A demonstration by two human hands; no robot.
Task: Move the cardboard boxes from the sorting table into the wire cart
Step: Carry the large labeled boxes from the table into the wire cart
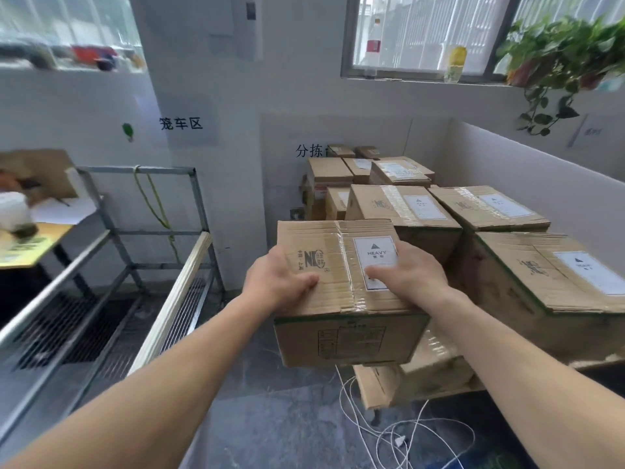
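Wire cart (162,232) blurred, cropped at left

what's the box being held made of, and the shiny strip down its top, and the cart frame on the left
The held box looks like brown corrugated cardboard, matte: fine ribbing shows through the top and the flap edges are creased. The strip seems to be clear plastic packing tape, glossy and wrinkled. The cart frame looks like grey metal tubing with a dull finish, whether painted or galvanised I cannot tell.
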